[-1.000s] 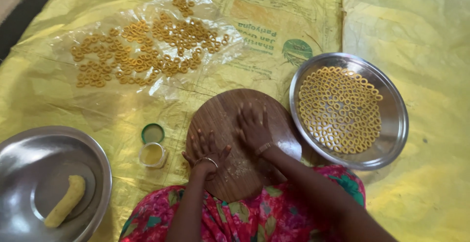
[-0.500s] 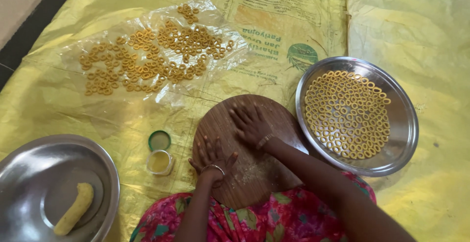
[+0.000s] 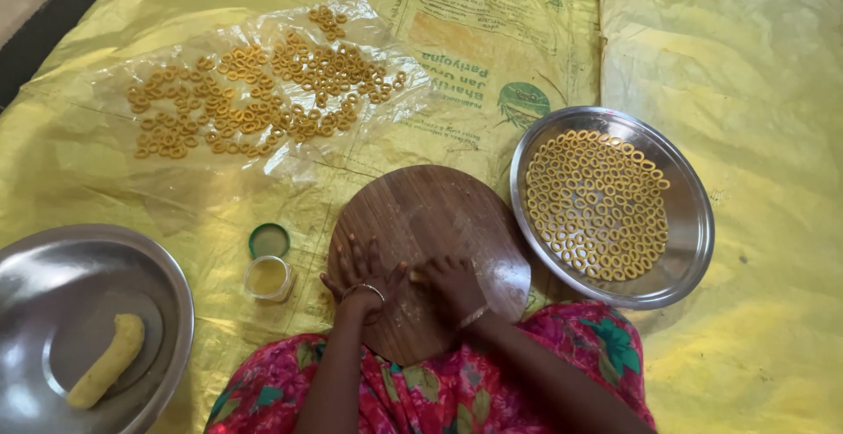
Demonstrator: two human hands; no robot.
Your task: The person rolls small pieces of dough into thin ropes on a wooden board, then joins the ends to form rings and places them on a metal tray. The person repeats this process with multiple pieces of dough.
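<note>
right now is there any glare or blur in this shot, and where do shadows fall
Head view: soft, even light; bright glare on the left bowl and the rim of the right plate; sheen on the clear plastic sheet. The round board, left hand and right hand look sharp, with only faint shadows under them. The dough rings are crisp. The top left corner is dark.

Both hands (image 3: 408, 278) flat on wooden board (image 3: 430, 223)
</note>
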